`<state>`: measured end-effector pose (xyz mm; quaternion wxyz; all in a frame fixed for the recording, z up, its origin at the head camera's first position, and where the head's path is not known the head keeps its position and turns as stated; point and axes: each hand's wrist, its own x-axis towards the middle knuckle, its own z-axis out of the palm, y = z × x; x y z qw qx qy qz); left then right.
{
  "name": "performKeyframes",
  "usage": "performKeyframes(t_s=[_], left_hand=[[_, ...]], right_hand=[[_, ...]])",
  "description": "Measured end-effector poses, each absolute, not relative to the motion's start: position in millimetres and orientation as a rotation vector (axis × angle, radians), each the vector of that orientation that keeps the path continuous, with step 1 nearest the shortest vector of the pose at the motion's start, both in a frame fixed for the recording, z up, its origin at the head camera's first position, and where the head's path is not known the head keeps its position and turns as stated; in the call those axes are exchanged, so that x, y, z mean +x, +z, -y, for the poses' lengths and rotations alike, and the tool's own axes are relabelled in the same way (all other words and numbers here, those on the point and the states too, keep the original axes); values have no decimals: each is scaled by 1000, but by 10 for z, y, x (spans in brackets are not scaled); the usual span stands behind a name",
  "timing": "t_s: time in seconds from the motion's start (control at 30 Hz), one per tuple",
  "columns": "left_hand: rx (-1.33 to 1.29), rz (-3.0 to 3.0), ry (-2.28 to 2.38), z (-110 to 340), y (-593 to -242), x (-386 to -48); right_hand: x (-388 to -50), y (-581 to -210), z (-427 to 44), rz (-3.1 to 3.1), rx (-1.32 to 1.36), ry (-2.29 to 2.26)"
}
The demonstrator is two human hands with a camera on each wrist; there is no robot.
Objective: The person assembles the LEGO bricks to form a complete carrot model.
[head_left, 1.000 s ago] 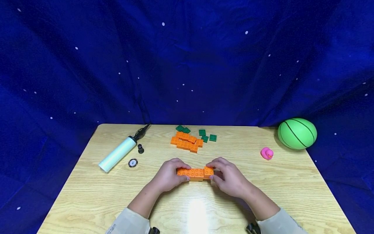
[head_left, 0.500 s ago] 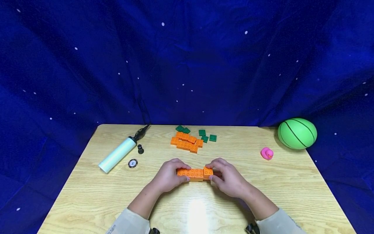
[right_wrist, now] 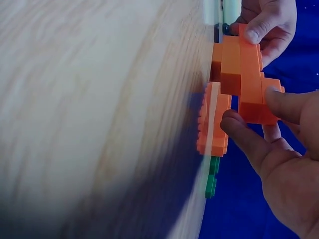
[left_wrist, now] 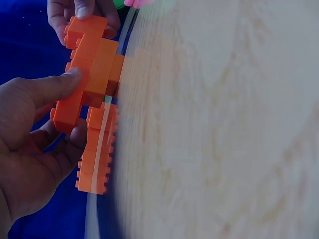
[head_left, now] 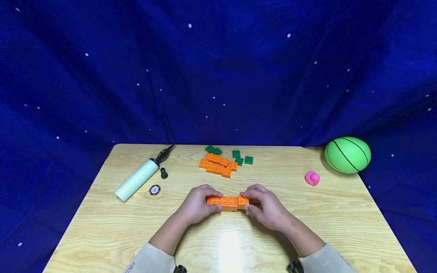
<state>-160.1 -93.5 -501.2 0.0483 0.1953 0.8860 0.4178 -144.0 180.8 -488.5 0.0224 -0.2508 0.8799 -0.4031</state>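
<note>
A stack of orange toy building bricks is held above the wood table between both hands. Its upper row overhangs narrower layers beneath, and a small orange brick sits on top at the right end. My left hand grips the left end of the stack, thumb on the near side, fingers on the far side. With thumb and fingers, my right hand pinches the small brick and the right end of the stack. Fingers partly cover both ends.
Loose orange bricks and several green bricks lie behind the hands. To the left are a hand pump, a black chess pawn and a poker chip. A pink rubber duck and green ball are right.
The small brick at the right end sits slightly lower and further left under my right fingers. My left hand stays in place, and the other objects have not moved.
</note>
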Motion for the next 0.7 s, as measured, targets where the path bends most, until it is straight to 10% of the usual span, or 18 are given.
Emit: performKeyframes(t_s=[0.7], left_hand=[[580,-2677,1272,944,-4985,-1607]], right_hand=[[-1455,-4926,-1812,-2726,-746,-1263]])
